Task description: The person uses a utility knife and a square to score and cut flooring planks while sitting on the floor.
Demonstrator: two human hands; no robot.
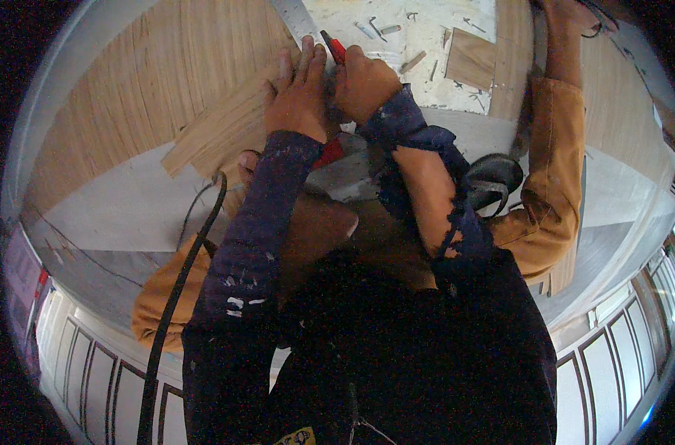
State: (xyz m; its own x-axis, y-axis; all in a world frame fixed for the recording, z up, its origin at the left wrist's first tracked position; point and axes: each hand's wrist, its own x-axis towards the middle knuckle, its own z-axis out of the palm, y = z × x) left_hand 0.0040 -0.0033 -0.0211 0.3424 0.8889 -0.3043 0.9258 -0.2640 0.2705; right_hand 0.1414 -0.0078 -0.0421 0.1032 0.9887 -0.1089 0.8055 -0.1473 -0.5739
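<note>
Two bare hands meet at the upper middle of the frame over wood-grain boards. The left hand (299, 93) lies flat, fingers straight and slightly parted, pressing down without grasping, on the narrow plank (219, 122) and against the edge of a flat metal ruler (296, 18). Just beside it, the right hand (367, 83) has its fingers curled closed round a slim red-and-black utility knife (335, 49), whose blade cannot be made out. Broad brown boards (159, 70) with streaky grain fill the upper left. At upper right, a paint-flecked white sheet (426, 81) bears a square wood-grain offcut (471, 59) and a thin wooden sliver (412, 61). A smooth black cord (178, 297) curves up the lower left; right of centre sits a black sandal (495, 178), near a creased tan fabric trouser leg (558, 141).
</note>
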